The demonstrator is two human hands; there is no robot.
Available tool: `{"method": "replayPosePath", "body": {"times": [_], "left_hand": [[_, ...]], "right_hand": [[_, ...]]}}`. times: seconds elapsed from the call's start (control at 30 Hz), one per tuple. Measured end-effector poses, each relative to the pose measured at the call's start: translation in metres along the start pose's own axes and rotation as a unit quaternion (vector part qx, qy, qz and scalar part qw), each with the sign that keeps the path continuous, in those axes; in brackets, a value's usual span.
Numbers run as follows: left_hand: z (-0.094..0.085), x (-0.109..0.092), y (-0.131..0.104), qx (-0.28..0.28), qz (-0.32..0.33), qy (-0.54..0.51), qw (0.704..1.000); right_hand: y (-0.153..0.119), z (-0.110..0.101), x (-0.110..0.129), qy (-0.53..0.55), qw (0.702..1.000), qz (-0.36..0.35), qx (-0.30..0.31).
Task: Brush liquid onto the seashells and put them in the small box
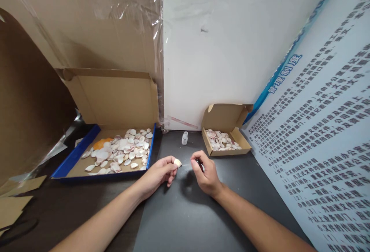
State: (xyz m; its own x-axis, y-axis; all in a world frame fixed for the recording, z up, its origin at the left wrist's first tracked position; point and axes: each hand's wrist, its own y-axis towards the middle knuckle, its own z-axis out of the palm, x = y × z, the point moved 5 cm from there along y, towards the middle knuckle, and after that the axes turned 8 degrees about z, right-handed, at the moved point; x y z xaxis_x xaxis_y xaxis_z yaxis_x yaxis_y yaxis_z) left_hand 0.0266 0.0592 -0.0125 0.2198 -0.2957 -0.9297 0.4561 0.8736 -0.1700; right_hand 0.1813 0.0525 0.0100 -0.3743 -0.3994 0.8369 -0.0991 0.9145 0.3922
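Note:
My left hand (pixel 162 172) pinches a small pale yellowish shell (pixel 177 162) between thumb and fingers, above the dark mat. Just to its right, and apart from it, my right hand (pixel 204 171) is closed, with thumb and index finger drawn together; something dark shows among its curled fingers, too small to make out. A small clear bottle with a white label (pixel 185 138) stands upright on the mat beyond both hands.
An open blue-edged box (pixel 75 152) with several shells lies at the left. A smaller open cardboard box (pixel 229 152) with several shells stands at the back right. Cardboard and a white panel (pixel 214 59) rise behind; a printed board (pixel 326 128) leans at the right.

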Motion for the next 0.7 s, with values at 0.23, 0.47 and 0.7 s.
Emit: {"method": "replayPosePath", "body": {"times": [0.23, 0.47, 0.7], "left_hand": [[-0.0001, 0.0002, -0.0003, -0.001, 0.0, 0.002, 1.0], [-0.0003, 0.0005, -0.0006, -0.002, 0.0, 0.003, 1.0], [0.0003, -0.0002, -0.0012, -0.001, -0.003, 0.006, 1.0]], "right_hand": [[0.0008, 0.0002, -0.0004, -0.02, 1.0, 0.003, -0.008], [0.0016, 0.0006, -0.0012, -0.008, 1.0, 0.001, 0.0], [0.0012, -0.0004, -0.0012, -0.011, 1.0, 0.007, -0.012]]}}
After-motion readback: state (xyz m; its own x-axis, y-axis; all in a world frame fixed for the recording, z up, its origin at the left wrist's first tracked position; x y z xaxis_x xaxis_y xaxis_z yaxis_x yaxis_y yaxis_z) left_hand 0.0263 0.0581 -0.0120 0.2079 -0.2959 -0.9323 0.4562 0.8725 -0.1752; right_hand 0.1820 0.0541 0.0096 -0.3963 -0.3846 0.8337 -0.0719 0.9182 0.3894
